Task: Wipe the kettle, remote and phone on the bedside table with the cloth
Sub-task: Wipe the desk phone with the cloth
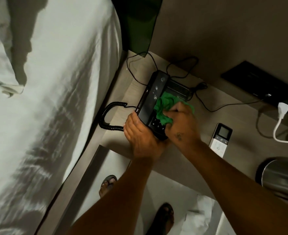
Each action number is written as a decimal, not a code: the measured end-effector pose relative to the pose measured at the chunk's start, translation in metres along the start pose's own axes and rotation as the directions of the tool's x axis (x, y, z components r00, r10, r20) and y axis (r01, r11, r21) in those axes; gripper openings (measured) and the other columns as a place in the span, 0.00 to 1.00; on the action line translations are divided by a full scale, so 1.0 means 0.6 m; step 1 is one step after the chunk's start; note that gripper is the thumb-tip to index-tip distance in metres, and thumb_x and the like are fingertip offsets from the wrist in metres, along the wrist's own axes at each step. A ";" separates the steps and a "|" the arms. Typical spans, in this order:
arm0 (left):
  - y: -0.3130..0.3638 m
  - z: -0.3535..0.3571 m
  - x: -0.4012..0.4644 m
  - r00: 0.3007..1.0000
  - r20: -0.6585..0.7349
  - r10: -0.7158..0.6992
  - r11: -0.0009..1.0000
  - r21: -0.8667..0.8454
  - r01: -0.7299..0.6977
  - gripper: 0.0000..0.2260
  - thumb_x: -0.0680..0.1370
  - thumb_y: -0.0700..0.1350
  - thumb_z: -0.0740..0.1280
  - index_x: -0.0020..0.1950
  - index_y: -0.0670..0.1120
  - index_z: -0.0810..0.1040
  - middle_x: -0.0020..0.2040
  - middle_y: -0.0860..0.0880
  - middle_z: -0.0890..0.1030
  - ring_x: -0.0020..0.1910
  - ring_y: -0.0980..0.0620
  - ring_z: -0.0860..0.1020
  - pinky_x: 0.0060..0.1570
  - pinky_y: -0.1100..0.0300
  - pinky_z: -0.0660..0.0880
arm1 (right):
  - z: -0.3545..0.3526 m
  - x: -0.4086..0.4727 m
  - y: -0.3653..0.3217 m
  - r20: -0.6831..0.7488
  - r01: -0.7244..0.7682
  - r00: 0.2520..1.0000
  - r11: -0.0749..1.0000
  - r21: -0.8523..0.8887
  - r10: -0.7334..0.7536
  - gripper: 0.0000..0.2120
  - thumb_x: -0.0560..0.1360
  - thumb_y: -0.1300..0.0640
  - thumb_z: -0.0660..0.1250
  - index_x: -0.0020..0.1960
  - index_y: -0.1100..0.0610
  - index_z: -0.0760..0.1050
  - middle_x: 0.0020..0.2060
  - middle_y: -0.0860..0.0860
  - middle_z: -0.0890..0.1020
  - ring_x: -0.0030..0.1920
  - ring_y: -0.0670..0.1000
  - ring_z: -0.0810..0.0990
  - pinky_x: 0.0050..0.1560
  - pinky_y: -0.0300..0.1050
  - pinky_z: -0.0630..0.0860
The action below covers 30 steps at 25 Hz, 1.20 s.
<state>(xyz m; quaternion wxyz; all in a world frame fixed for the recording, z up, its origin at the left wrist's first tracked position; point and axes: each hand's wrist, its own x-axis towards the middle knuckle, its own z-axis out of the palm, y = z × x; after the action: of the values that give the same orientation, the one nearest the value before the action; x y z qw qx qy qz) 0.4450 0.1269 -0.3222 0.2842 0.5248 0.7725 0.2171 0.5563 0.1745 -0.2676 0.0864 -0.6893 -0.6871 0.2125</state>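
Observation:
A black desk phone (154, 92) sits on the beige bedside table (207, 119), its handset lying along the left side with white specks on it. My left hand (139, 136) grips the phone's near corner. My right hand (182, 122) presses a crumpled green cloth (163, 107) onto the keypad area. A white remote (221, 139) with a small screen lies to the right of the phone. The steel kettle (280, 178) stands at the table's right front, partly cut off by the frame edge.
A coiled black cord (109, 116) loops off the phone's left side, and thin black cables (178, 65) trail behind it. A black wall panel (261, 83) holds a white plug (283, 109). The white bed (55, 99) borders the table on the left. My sandalled feet (107, 185) stand on the floor below.

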 end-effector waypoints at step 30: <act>0.002 -0.009 -0.003 0.999 0.039 -0.004 0.999 0.050 0.003 0.61 0.56 0.73 0.67 0.77 0.40 0.48 0.75 0.37 0.62 0.76 0.39 0.58 0.77 0.43 0.51 | 0.011 -0.043 0.005 -0.050 -0.168 0.982 0.959 0.226 0.184 0.24 0.66 0.68 0.69 0.59 0.51 0.78 0.55 0.54 0.75 0.54 0.55 0.76 0.46 0.41 0.80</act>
<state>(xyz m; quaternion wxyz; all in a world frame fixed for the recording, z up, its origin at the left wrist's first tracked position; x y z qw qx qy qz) 0.4431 0.1256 -0.3171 0.2862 0.5345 0.7729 0.1869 0.5570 0.1476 -0.2700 0.1673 -0.7410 -0.5916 0.2700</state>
